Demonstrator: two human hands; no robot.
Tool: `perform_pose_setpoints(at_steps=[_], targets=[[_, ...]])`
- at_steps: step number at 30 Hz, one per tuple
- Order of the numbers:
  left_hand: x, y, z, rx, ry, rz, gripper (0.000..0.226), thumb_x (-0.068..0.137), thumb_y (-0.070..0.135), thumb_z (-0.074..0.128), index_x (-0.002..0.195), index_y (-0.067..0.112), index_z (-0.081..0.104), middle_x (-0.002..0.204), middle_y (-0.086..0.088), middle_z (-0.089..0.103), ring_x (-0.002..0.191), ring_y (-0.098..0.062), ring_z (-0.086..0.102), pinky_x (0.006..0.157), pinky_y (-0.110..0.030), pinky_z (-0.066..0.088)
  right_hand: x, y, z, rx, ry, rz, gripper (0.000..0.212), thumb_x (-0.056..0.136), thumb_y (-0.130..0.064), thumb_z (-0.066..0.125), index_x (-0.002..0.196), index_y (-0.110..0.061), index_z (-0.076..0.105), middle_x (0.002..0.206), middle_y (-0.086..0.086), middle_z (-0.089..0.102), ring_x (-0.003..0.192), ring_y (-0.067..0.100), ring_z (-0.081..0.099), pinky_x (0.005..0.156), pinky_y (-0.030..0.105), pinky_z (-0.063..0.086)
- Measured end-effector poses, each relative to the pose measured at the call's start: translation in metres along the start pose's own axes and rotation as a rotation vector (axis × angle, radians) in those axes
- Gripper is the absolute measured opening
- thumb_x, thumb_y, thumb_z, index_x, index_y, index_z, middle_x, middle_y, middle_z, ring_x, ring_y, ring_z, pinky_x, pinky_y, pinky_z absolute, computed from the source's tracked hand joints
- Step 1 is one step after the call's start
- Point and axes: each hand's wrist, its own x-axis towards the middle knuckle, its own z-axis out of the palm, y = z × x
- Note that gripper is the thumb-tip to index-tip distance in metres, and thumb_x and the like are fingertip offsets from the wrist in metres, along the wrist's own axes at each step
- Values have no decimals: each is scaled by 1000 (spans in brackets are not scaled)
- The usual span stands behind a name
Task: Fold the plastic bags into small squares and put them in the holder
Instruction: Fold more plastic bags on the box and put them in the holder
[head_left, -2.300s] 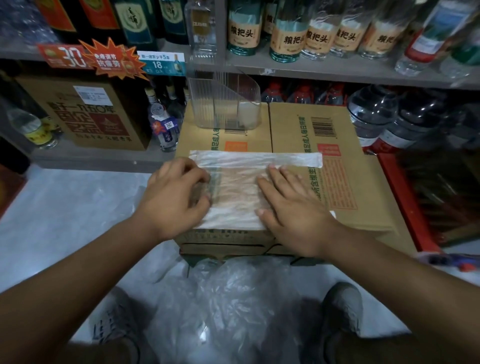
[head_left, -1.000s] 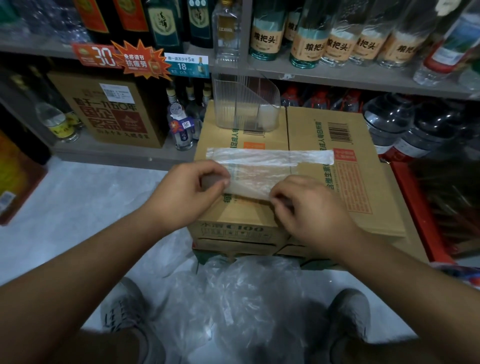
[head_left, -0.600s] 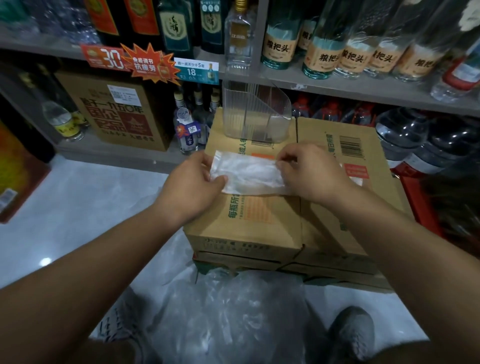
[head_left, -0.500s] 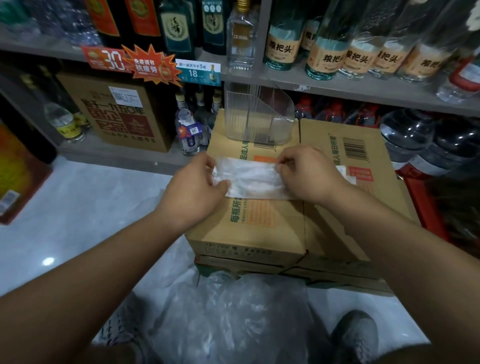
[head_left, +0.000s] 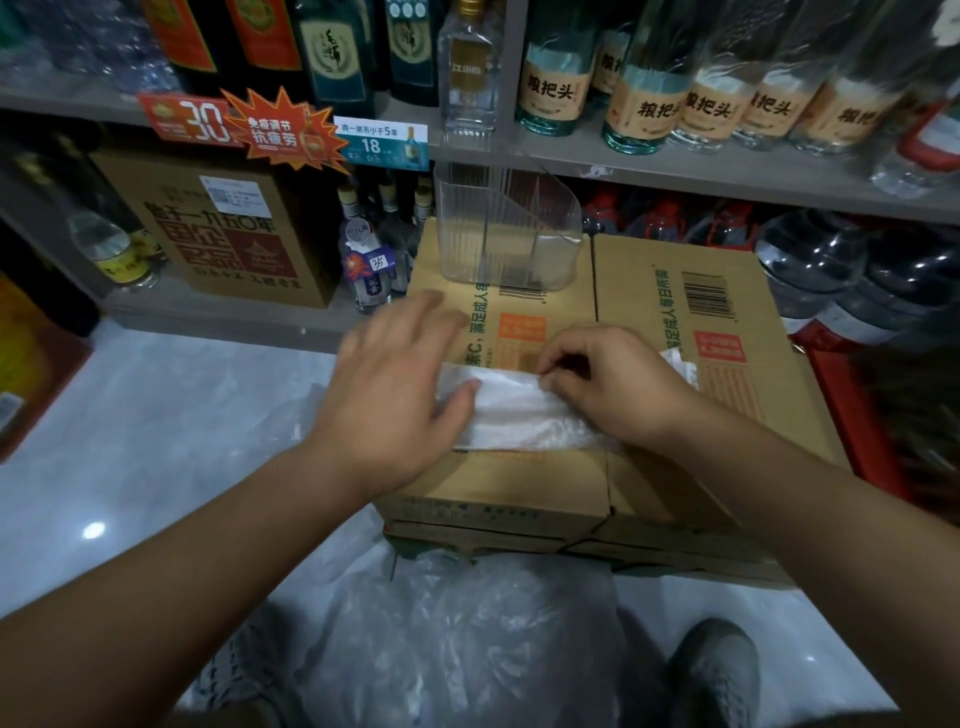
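A folded strip of clear plastic bag (head_left: 519, 415) lies across the top of a cardboard box (head_left: 675, 467). My left hand (head_left: 395, 395) lies over the strip's left end with fingers straight and blurred, its thumb touching the plastic. My right hand (head_left: 608, 384) has curled fingers that pinch the strip's upper edge near the middle; the strip's right end (head_left: 678, 364) sticks out beyond it. The clear ribbed holder (head_left: 506, 234) stands at the box's far edge, with something pale in its bottom.
A heap of loose clear plastic bags (head_left: 457, 639) lies on the floor between my shoes, in front of the box. Shelves of bottles (head_left: 654, 93) rise behind the box. Large water bottles (head_left: 852, 275) stand at the right, another carton (head_left: 223, 228) at the left.
The wide bag got folded away from me into a narrow strip. My left hand has since let go of its pinch and now lies flat over the left end; my right hand still pinches.
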Motion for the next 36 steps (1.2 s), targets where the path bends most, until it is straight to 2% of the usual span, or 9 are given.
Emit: perform_pose_setpoints(at_steps=[5,16,19,22,25,28,30,32,36], targets=[[-10,4,23,129,-422,148,78,95,62,11,162,22,15,171,-3,1,156,-13,-9,126,-41,-7,-9,4,4,-24,21,-6,11,91,-21,72,102,-22,73,101,-8,65,98,11,57,91,36,49],[-19,2,35,195,-421,127,78,95,64,-4,162,23,-8,168,3,-18,151,-7,-26,124,-40,-15,-34,32,-22,-263,212,191,23,94,-41,64,114,-28,66,111,-6,57,113,20,49,97,42,41],[-18,2,35,205,-428,125,80,93,65,-7,161,23,-10,168,2,-19,151,-9,-27,124,-41,-14,-47,10,-13,-278,229,21,23,96,-39,58,112,-25,65,115,-6,55,113,16,45,97,41,39],[-18,3,34,218,-433,120,83,90,66,-10,161,23,-12,167,2,-21,151,-11,-28,124,-43,-13,-64,-5,5,-251,86,-240,24,88,-43,65,98,-22,68,105,-4,58,103,20,52,87,42,46],[-18,3,34,210,-434,109,82,91,67,-8,160,25,-15,167,3,-24,150,-12,-30,124,-45,-13,-72,2,13,-305,-3,-296,26,88,-45,61,95,-22,69,101,-4,60,97,21,55,82,43,48],[-20,2,32,173,-368,116,77,97,66,5,162,25,-4,169,-2,-14,154,-15,-20,124,-48,-8,-74,11,13,-334,40,-307,14,92,-32,62,91,-19,68,98,-3,61,93,22,55,80,43,49],[-22,3,27,117,-248,191,70,99,64,21,156,24,31,165,-9,20,152,-23,12,122,-47,6,-75,14,13,-340,70,-325,9,92,-26,63,90,-18,68,97,-3,62,91,22,55,79,41,48],[-24,4,21,85,-142,318,56,97,63,36,127,22,59,132,-4,50,127,-23,41,108,-44,22,-75,13,13,-344,84,-328,6,92,-22,64,89,-18,67,96,-3,62,90,21,55,78,37,47],[-28,-1,18,85,-135,343,46,90,65,46,105,25,65,101,8,54,102,-17,50,92,-40,31,-70,8,9,-304,82,-286,4,90,-19,65,88,-19,62,90,-5,60,86,18,53,76,33,44]])
